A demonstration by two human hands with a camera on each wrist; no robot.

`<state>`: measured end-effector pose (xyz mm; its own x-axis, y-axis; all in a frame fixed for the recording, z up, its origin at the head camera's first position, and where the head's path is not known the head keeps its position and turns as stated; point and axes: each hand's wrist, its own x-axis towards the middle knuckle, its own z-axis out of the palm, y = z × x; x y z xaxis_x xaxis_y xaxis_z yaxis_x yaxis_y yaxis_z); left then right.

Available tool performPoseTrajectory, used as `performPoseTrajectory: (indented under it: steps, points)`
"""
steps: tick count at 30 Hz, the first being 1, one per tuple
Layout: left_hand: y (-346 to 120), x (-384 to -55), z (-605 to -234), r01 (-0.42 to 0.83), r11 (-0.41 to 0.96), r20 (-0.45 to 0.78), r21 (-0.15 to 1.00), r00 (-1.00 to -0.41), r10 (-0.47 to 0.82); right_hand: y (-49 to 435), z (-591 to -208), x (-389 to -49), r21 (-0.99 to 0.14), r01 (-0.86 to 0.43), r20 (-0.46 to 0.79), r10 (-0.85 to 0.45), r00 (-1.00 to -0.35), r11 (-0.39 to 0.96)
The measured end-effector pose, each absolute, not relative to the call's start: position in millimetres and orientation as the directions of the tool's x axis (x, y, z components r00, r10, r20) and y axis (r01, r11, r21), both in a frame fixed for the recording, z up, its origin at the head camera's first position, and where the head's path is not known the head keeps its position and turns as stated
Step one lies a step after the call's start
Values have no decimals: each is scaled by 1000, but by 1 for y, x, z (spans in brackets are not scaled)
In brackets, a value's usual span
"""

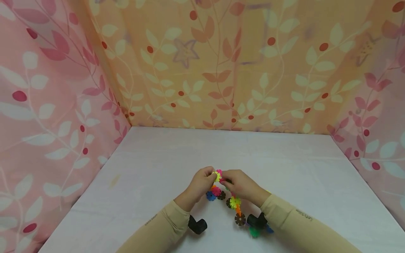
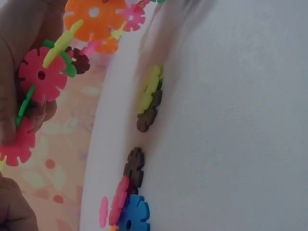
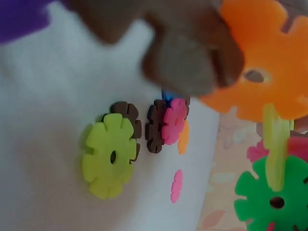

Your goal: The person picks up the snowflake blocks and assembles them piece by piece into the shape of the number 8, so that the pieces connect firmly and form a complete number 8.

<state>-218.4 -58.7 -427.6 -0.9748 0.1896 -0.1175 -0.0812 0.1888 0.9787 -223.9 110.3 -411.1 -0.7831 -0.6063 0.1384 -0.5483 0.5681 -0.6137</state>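
Note:
My left hand [image 1: 202, 181] pinches a yellow notched flower disc [image 1: 217, 175] between thumb and fingers. Facing it, my right hand [image 1: 240, 182] grips a chain of interlocked flower discs, its pink disc [image 2: 42, 74] and green pieces showing in the left wrist view. Both hands meet fingertip to fingertip above the table. From the right hand the chain trails toward me, through an orange disc [image 3: 269, 57] and a brown disc [image 1: 240, 219] to a green disc [image 1: 254, 232]. Part of it is hidden behind the right wrist.
Loose discs lie on the white table [image 1: 152, 154] below the hands: blue [image 1: 211, 196], pink [image 3: 174, 121], brown [image 2: 134, 166] and yellow [image 3: 109, 159] ones. Black devices [image 1: 197, 225] hang under both wrists. Patterned curtains [image 1: 190, 70] stand around the table.

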Motion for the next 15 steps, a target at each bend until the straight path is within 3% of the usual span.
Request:
performPoseTrajectory:
  steps: [8,15]
  points:
    - [-54,-217,-430,-51,152,-69,987,-991,112,104,-417,-223,-493,-634,266,-591,-762,595]
    - [-56,-217,-423,-30,229,-63,973,-988,138,104,-419,-225,-541,-589,227,-570,-790,601]
